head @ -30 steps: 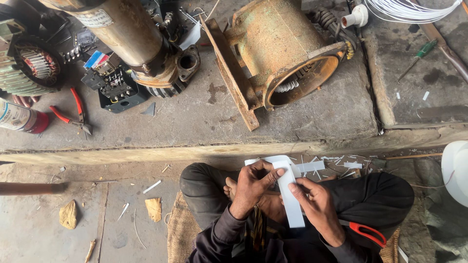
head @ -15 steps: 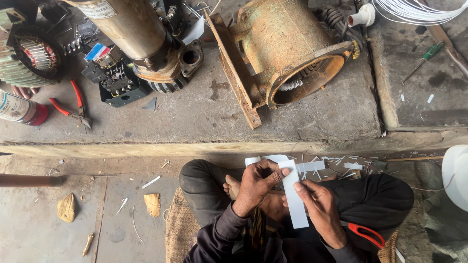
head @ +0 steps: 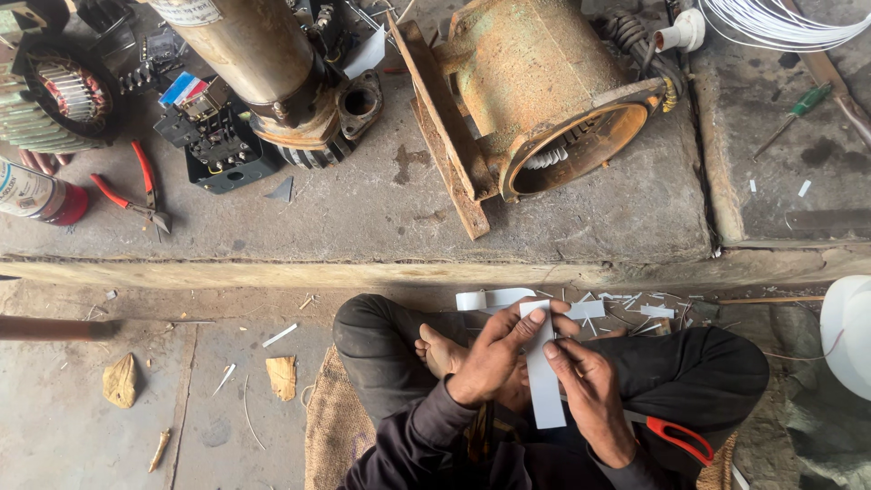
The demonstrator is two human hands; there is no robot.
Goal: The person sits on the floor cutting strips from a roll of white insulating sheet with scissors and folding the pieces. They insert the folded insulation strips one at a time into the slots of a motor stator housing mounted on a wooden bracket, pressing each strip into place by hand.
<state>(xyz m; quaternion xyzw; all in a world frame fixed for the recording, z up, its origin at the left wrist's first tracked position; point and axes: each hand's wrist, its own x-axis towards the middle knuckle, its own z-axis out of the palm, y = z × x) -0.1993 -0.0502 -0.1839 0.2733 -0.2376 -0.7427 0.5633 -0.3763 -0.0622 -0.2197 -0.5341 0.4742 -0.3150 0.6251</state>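
Note:
I sit cross-legged on a burlap mat point(head: 331, 426). Both hands hold a long white paper strip point(head: 544, 390) upright over my lap. My left hand point(head: 494, 358) pinches its upper left edge, fingers over the top end. My right hand point(head: 590, 395) grips the strip's right side lower down. Red-handled scissors point(head: 679, 437) rest on my right thigh. A curled white strip point(head: 490, 298) and several small white offcuts point(head: 635, 304) lie on the ground just beyond my knees.
On the raised concrete ledge point(head: 363, 218) stand a rusty motor housing point(head: 544, 91), a cylindrical pump body point(head: 263, 63), a finned stator point(head: 54, 100), red pliers point(head: 136, 191), a can point(head: 36, 192) and a green screwdriver point(head: 798, 104). White wire coil point(head: 780, 23) top right. A white bowl-like object point(head: 848, 331) at right.
My hands and the strip have shifted slightly; the left fingers now fold over the strip's top end, and the right hand has slid a little along its edge.

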